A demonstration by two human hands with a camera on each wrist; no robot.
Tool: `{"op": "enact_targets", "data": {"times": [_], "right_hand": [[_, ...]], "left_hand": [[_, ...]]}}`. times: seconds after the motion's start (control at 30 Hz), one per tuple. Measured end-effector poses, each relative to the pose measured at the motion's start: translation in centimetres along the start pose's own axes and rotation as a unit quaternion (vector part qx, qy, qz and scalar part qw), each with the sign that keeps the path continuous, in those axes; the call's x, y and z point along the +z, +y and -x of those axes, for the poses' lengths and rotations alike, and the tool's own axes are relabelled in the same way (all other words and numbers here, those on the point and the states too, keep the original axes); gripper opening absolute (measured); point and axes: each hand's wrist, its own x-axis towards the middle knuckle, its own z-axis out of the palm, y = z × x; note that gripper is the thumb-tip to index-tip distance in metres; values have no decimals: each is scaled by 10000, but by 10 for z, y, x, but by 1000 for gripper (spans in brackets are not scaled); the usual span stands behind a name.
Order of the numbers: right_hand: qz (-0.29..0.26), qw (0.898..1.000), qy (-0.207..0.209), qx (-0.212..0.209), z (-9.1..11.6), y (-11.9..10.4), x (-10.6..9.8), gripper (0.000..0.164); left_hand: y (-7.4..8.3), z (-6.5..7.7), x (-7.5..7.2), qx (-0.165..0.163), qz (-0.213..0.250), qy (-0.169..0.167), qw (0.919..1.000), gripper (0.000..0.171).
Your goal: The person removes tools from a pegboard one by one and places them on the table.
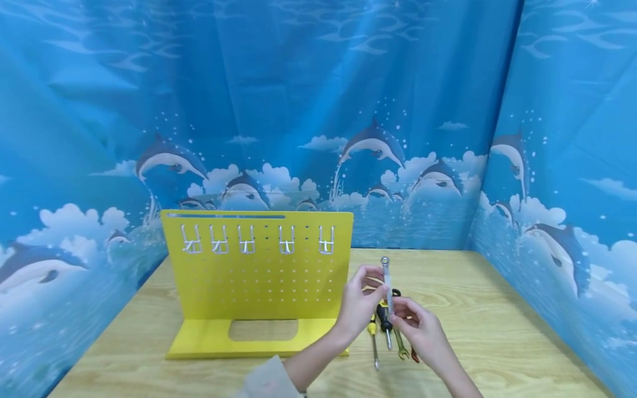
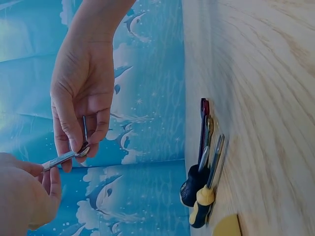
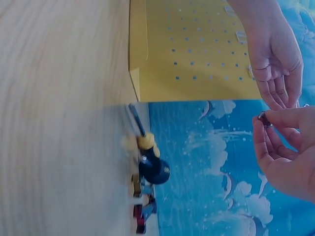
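Note:
A silver wrench [image 1: 387,279] with a ring end on top is held nearly upright above the table. My left hand [image 1: 359,301] pinches its upper part between thumb and fingers. Lower down, my right hand [image 1: 420,330] pinches the other end, whose tip [image 3: 264,119] shows between thumb and finger in the right wrist view. Below the hands lie a yellow-and-black screwdriver [image 2: 202,204], a black-handled screwdriver [image 2: 194,184], a gold-green wrench [image 1: 401,347] and a red tool [image 2: 204,107], partly hidden by the right hand in the head view.
Left of the hands stands a yellow pegboard [image 1: 259,276] on a yellow base [image 1: 199,340]. Several silver hooks [image 1: 286,240] hang in a row near its top. Blue dolphin-print curtains [image 1: 423,83] surround the wooden table [image 1: 497,309].

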Motion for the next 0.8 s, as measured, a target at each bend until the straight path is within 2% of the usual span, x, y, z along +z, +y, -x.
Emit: {"op": "enact_targets", "data": {"times": [0.2,0.4,0.8], "right_hand": [[126,9996,27,233,1,10,-10,25],[135,9998,30,107,2,24,-16,26],[122,9998,85,90,1,44,-29,31]], "left_hand": [[-17,-4,14,26,35,-33,10000,24],[-29,-7,25,-43,-33,-63,10000,27],[-48,-18,40,-383,27,-358,9986,56]]}}
